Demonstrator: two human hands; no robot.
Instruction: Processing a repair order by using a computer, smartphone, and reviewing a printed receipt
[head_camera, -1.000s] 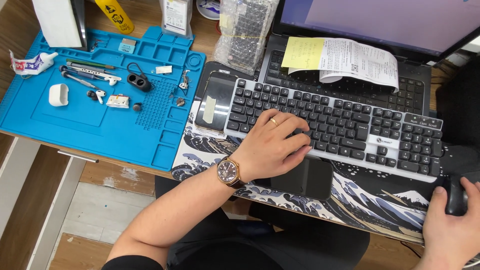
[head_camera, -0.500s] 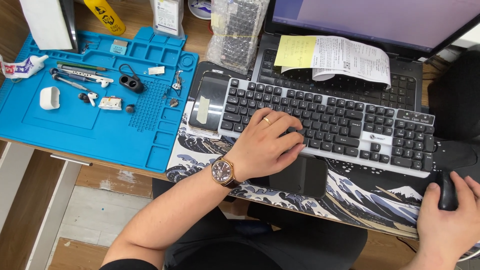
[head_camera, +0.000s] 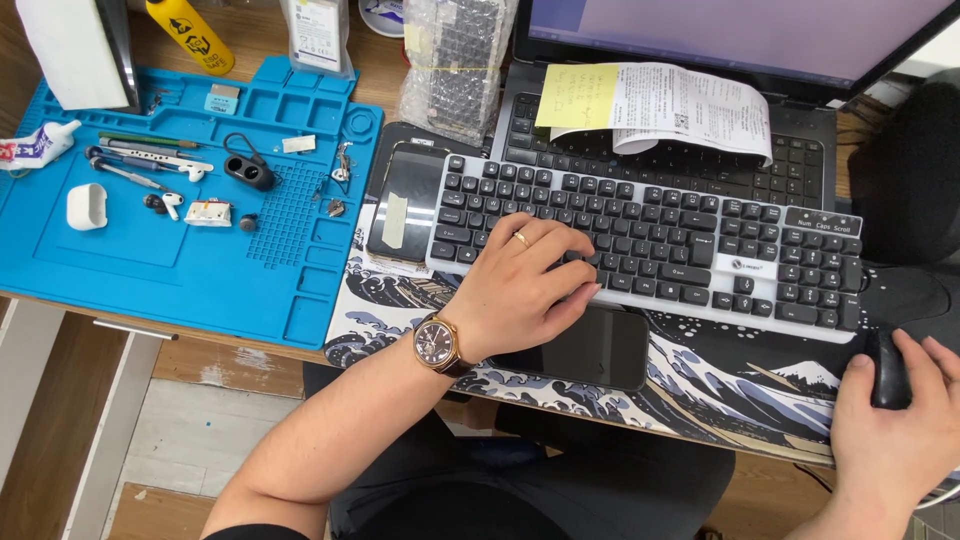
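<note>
Left hand (head_camera: 525, 290) rests curled on the keyboard (head_camera: 650, 240), fingers on the keys, gripping nothing – right hand (head_camera: 895, 420) cups the mouse (head_camera: 886, 370) (lower right of worktop); typing underway, dark phone (head_camera: 585, 348) lies untouched below the keyboard

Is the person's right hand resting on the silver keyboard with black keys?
No: the right hand grips a black computer mouse on the wave-printed desk mat, beside the keyboard.

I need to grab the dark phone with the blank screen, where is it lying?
In the head view, the dark phone lies on the wave-print desk mat, just in front of the keyboard, beside the left hand.
</note>
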